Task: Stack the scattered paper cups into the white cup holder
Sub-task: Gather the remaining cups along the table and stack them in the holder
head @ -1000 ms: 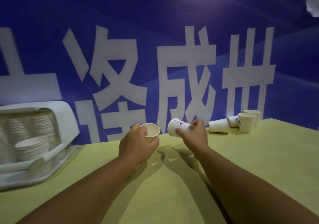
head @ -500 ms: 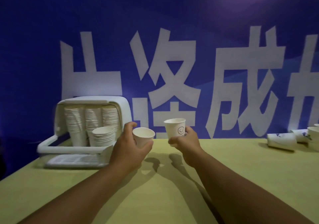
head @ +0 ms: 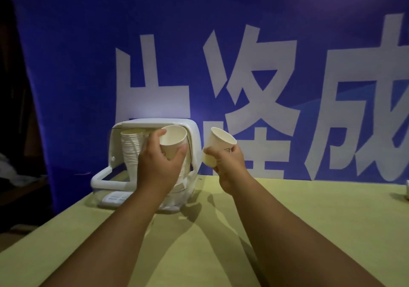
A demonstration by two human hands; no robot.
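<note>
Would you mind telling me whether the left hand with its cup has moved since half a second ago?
Yes. The left hand has moved left, from beside the white cup holder to in front of its opening, carrying its paper cup.

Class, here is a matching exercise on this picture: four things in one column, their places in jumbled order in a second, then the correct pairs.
Things
1. left cup, in the left hand
2. right cup, in the right hand
3. stacked cups
4. white cup holder

Places
a. stands on the yellow-green table
b. held in front of the holder's opening
c. held right of the holder, before the blue banner
d. inside the holder

Pairs: 1-b, 2-c, 3-d, 4-a
</note>
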